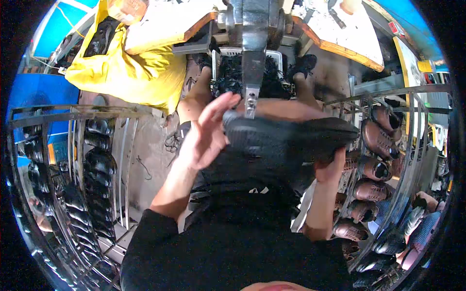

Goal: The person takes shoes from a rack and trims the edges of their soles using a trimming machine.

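Note:
A black shoe (286, 138), blurred by motion, lies crosswise in front of my body, close under the upright metal arm (253, 58) of a machine. My right hand (330, 167) grips the shoe's right end from below, its fingers partly hidden behind it. At the shoe's left end, my left hand (208, 133) is raised with fingers stretched out and apart. Its fingertips are near the metal arm's lower end; whether the palm touches the shoe I cannot tell.
A pale crate (276, 56) of black scraps stands behind the metal arm. Worktops (170, 29) flank the machine, with a yellow sack (131, 77) at left. Racks hold black shoes (99, 167) on the left and brown shoes (376, 138) on the right. Another person's arm (412, 247) shows at far right.

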Motion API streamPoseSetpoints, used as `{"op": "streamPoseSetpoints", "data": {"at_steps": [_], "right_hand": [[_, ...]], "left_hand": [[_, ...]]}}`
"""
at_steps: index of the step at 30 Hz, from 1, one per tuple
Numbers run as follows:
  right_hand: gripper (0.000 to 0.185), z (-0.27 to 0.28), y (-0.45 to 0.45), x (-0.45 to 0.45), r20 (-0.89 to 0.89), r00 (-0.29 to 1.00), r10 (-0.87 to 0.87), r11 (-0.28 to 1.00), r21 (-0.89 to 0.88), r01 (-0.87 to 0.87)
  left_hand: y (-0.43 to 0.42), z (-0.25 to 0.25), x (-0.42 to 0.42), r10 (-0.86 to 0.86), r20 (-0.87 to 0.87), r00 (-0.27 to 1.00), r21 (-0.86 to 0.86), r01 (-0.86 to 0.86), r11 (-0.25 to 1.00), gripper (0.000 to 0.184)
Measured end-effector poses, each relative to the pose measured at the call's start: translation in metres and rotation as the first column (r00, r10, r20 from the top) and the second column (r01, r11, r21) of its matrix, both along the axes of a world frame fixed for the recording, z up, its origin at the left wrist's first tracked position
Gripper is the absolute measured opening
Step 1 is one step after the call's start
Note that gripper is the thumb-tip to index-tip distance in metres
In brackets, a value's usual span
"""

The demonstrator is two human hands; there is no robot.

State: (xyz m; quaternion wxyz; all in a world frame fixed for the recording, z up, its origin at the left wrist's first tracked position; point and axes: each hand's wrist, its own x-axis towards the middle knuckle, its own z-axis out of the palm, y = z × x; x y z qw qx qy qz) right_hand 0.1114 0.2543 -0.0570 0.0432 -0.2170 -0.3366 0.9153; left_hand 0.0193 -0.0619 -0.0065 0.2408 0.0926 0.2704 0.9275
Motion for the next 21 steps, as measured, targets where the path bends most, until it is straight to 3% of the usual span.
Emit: {"op": "streamPoseSetpoints", "data": {"at_steps": [1,3,4,7,9,11,12,13,15,19,21], "right_hand": [[0.075,0.0,0.002,0.004,-0.01,0.997,-0.081,0.992,0.093,0.082],[0.071,-0.002,0.012,0.012,-0.023,0.986,-0.168,0.967,0.188,0.169],[0.069,-0.006,0.02,0.017,-0.071,0.988,-0.138,0.97,0.19,0.149],[0.067,-0.004,0.034,0.023,-0.198,0.977,-0.077,0.959,0.254,0.127],[0.068,-0.005,0.048,0.027,-0.281,0.959,-0.044,0.938,0.317,0.136],[0.069,-0.004,0.064,0.03,-0.188,0.981,-0.048,0.906,0.404,0.122],[0.071,0.0,0.069,0.023,-0.295,0.955,0.023,0.954,0.291,0.068],[0.072,0.008,0.07,0.023,-0.141,0.985,-0.1,0.934,0.328,0.142],[0.063,0.032,0.056,0.006,-0.189,0.959,-0.212,0.836,0.473,0.278],[0.062,0.052,0.07,-0.004,-0.218,0.97,-0.106,0.895,0.405,0.188],[0.059,0.07,0.069,-0.016,-0.287,0.952,-0.107,0.62,0.729,0.289]], "left_hand": [[0.006,0.003,0.004,-0.057,0.128,0.99,-0.002,0.057,0.998,0.073],[0.019,0.017,0.015,-0.033,-0.17,0.985,-0.243,-0.009,0.97,0.086],[0.026,0.012,0.013,0.038,-0.269,0.962,-0.4,-0.147,0.904,0.096],[0.03,0.022,0.011,0.053,-0.334,0.941,-0.479,-0.218,0.85,0.088],[0.039,0.036,-0.001,0.058,-0.398,0.916,-0.419,-0.238,0.876,0.084],[0.038,0.038,-0.004,0.034,-0.515,0.856,-0.415,-0.284,0.865,0.085],[0.035,0.035,0.003,0.063,-0.444,0.894,-0.461,-0.288,0.839,0.086],[0.035,0.034,0.003,0.058,-0.447,0.893,-0.462,-0.286,0.84,0.086],[0.034,0.033,0.003,0.146,-0.416,0.897,-0.417,-0.332,0.846,0.084],[0.04,0.035,-0.003,0.233,-0.375,0.897,-0.341,-0.368,0.865,0.079],[0.047,0.031,0.002,0.278,-0.334,0.901,-0.317,-0.384,0.867,0.078]]}}
